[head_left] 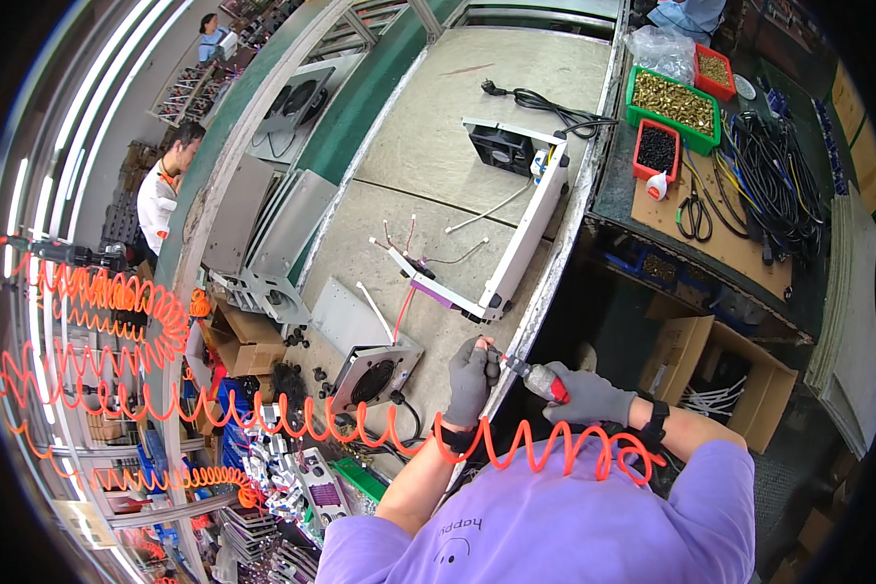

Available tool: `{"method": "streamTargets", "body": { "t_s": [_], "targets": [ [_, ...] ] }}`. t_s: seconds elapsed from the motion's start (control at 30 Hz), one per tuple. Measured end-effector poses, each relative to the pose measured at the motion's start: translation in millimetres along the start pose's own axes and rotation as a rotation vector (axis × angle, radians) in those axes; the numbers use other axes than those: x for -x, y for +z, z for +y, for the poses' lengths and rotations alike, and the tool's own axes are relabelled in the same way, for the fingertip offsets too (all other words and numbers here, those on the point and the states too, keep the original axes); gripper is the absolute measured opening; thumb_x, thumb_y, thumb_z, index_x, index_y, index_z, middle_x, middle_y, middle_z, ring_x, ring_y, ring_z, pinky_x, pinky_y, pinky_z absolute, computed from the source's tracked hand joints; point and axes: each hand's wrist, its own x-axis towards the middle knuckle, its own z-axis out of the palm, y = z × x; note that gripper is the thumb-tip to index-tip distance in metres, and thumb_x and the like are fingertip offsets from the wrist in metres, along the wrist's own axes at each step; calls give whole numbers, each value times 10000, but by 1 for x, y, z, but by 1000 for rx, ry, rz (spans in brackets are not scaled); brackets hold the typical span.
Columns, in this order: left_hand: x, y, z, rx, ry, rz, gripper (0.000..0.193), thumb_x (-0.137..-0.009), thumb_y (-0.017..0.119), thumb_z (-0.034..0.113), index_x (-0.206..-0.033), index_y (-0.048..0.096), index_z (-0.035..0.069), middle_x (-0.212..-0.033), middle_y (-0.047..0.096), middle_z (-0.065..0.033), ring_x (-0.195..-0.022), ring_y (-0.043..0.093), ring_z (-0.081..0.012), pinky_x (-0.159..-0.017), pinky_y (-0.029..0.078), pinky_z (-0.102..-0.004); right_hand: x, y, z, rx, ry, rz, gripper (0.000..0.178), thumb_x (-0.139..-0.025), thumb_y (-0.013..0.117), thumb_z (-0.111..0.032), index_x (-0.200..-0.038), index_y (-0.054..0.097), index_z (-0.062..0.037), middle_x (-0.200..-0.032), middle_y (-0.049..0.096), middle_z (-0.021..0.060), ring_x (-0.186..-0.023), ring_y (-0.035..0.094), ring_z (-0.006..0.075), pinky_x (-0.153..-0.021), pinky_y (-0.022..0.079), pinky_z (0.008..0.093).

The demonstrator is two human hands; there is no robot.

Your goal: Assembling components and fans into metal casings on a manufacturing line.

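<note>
Down at the near edge of the long grey worktop (438, 127), our left hand (470, 382) in a grey knit glove is curled shut around the front end of a pneumatic screwdriver with a red-and-silver body (543, 380), while our gloved right hand (590, 397) is clamped around its rear grip. An orange coiled air hose (516, 443) runs across our forearms. Just beside the left hand lies a grey metal panel with a round black fan (372, 375); beyond it, toward the worktop's right edge, stands a white rectangular metal frame with loose wires (516, 238), and a black power cable with plug (545, 102) lies near the far end.

On the side bench at the right we see a green plastic bin of brass-coloured parts (676, 105), a small red tray of black parts (657, 149), another red tray (715, 70), a crumpled clear plastic bag (660, 47), and a bundle of black cables (769, 180). Open brown cardboard boxes (725, 375) sit under that bench. Another person (165, 185) in white and orange works at far left.
</note>
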Motion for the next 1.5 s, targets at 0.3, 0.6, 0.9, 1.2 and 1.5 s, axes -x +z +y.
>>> {"method": "streamTargets", "body": {
  "t_s": [0.3, 0.6, 0.9, 1.2, 1.5],
  "targets": [
    [-14, -3, 3, 64, -67, -143, 264, -933, 435, 243, -1026, 508, 7, -656, 474, 14, -490, 394, -66, -429, 296, -209, -6, -8, 4, -121, -9, 9, 603, -697, 617, -359, -1135, 365, -31, -745, 603, 195, -709, 606, 371, -654, 473, 423],
    [-34, -19, 56, -1318, 708, 51, 373, -829, 556, 204, -1181, 484, 104, -784, 531, -130, -651, 530, -297, -581, 426, -379, -32, -18, 20, -12, -3, 43, 581, -693, 595, -364, -1112, 374, -29, -759, 601, 200, -707, 605, 367, -663, 473, 422],
    [-56, -21, 78, -1740, 643, -323, 308, -816, 524, 205, -1103, 523, 94, -900, 551, -95, -794, 544, -307, -628, 447, -418, -32, -26, 12, 17, 14, 9, 534, -703, 577, -351, -1084, 387, -30, -773, 598, 201, -728, 601, 369, -676, 471, 425],
    [-62, -26, 61, -1477, 816, -267, 308, -764, 577, 121, -1061, 565, 39, -856, 577, -128, -789, 566, -308, -638, 460, -397, -41, -31, 12, 62, -32, 20, 520, -703, 579, -314, -1083, 377, -22, -763, 590, 211, -720, 595, 384, -670, 475, 429],
    [-59, -23, 59, -1469, 744, -252, 307, -794, 522, 141, -1086, 552, 52, -932, 581, -133, -851, 554, -319, -698, 461, -403, -42, -33, 13, 115, -64, 51, 519, -701, 579, -311, -1079, 380, -16, -746, 591, 210, -701, 593, 387, -660, 476, 431]
  ]
}}
